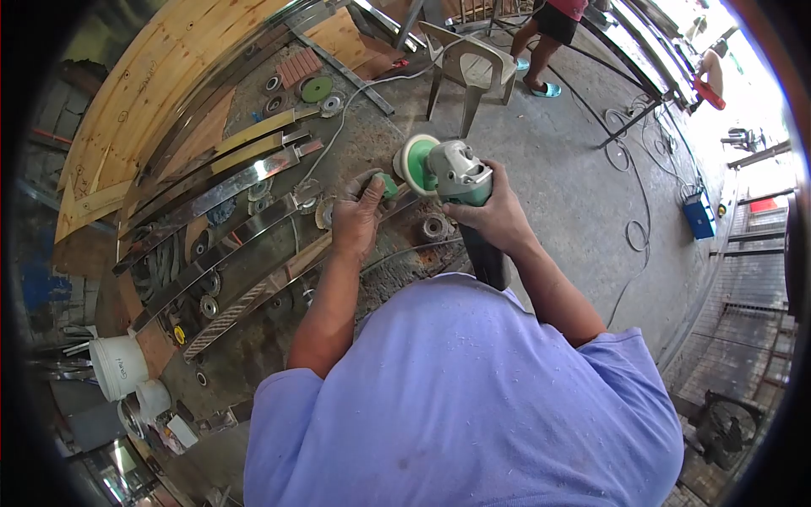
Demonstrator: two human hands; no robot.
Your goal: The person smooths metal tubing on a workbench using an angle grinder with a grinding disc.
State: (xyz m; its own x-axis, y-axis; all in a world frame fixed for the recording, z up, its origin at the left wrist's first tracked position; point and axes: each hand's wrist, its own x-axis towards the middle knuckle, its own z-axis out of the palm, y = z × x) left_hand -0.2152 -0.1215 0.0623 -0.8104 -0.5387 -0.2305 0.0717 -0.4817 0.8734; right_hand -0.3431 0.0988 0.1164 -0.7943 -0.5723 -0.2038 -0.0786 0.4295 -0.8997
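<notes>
My right hand (494, 215) is wrapped round the head of a grey-green angle grinder (463, 173), whose dark body points down towards my shirt. A round pad (418, 166), white-rimmed with a green face, is fitted on the grinder and faces left. In my left hand (361, 215) is a small green block (389, 187), gripped between thumb and fingers, just left of the pad and apart from it. Below the hands is a cluttered worktable with long shiny metal bars (253, 228) and several discs.
A plastic chair (477, 68) stands ahead, with a person (549, 42) in blue slippers beyond it. Cables (646, 211) lie on the floor at right, near a blue box (699, 215). A white bucket (118, 366) is at lower left, a fan (728, 427) at lower right.
</notes>
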